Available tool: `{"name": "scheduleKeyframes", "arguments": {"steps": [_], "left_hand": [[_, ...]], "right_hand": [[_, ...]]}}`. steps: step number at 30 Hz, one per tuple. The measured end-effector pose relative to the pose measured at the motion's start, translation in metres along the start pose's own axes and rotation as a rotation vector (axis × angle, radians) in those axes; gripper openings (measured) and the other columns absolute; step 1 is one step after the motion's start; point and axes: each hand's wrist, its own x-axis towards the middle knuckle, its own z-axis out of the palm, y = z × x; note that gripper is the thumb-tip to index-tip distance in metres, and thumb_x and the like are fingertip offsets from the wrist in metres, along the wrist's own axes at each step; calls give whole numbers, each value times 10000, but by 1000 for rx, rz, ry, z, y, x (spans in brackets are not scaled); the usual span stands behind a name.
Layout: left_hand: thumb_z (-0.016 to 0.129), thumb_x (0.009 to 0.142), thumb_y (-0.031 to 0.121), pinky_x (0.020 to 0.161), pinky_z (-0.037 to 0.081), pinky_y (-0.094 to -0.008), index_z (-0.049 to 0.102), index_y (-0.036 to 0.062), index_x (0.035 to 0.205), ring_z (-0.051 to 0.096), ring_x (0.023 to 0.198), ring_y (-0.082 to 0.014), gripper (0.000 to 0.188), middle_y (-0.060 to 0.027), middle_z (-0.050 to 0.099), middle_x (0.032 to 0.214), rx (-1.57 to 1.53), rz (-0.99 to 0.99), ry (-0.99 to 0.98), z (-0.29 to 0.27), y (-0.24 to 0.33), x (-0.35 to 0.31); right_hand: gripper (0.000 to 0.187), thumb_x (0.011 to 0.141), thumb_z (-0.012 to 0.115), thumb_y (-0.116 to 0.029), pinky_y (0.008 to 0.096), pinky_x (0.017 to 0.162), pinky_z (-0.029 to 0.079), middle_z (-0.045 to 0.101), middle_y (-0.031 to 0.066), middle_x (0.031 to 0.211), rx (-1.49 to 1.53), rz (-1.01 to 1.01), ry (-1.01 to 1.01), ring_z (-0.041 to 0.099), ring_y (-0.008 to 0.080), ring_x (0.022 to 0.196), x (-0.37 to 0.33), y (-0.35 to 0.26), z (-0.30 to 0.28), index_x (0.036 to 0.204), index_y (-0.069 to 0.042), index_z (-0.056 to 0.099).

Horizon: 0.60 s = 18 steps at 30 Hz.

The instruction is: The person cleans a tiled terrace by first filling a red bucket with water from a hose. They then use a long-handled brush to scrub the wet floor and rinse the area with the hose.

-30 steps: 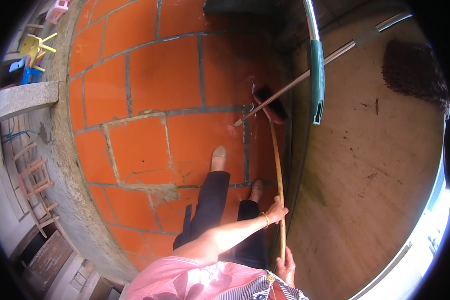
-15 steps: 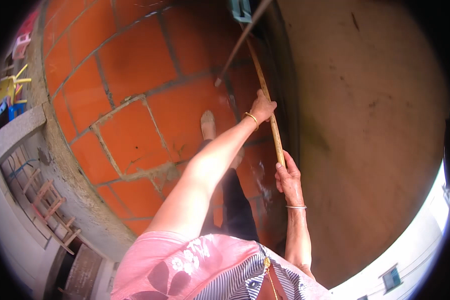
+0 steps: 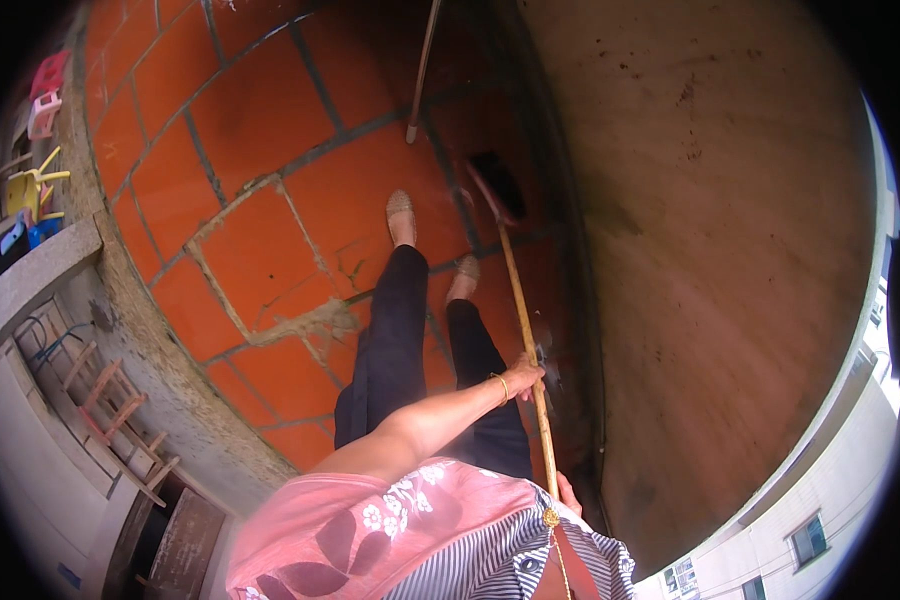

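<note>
A long wooden pole (image 3: 518,290) slants down toward my body. It ends in a dark, flat broom-like head (image 3: 498,188) with a pinkish edge, resting on the wet tiles close to the base of the wall; its exact kind is unclear. My left hand (image 3: 523,376), with a gold bracelet at the wrist, is closed around the middle of the pole. My right hand (image 3: 568,494) is at the pole's near end by my chest; only a bit of its fingers shows, the rest hidden behind my shirt.
A second thin pole (image 3: 422,80) reaches in from the top; its holder is out of view. The tall brown wall (image 3: 710,300) rises on the right. Orange tiles (image 3: 260,260) cover the ground, bordered left by a concrete edge (image 3: 160,330). Beyond are plastic stools (image 3: 45,115) and a wooden rack (image 3: 115,400).
Both hands have drawn the pole back toward my body, bringing its head nearer my feet. The second pole's tip has shifted up and left. My right forearm has gone out of sight.
</note>
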Motion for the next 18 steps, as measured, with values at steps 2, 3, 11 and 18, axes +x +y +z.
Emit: {"name": "scheduleKeyframes", "arguments": {"steps": [2,3,11,18], "left_hand": [[526,825,97,244,395,-320,246,38,1166,573,409,-246,445,-145,604,674,15,-32,50,-3,-19,21],[527,825,98,237,395,-321,247,39,1169,578,414,-254,447,-153,592,665,26,11,85,-11,-15,34],[549,874,199,265,390,-308,374,52,1042,515,399,-215,284,-124,563,726,116,590,516,-104,192,93],[579,783,82,326,409,-301,391,-14,979,551,426,-201,289,-132,591,667,223,646,578,-95,281,44]], "right_hand": [[451,838,582,-58,276,631,488,617,117,759,-652,-117,30,583,131,652,0,-39,10,1275,-88,475],[452,834,585,-78,291,596,488,603,155,702,-761,-155,29,592,158,602,10,-58,22,1272,-87,473],[441,844,536,-68,368,850,465,578,236,1087,-929,-659,-33,565,358,1033,161,-182,96,1277,-50,459],[445,853,547,-104,425,772,472,586,238,1005,-765,-806,-14,555,412,933,199,-225,114,1288,-95,452]]}}
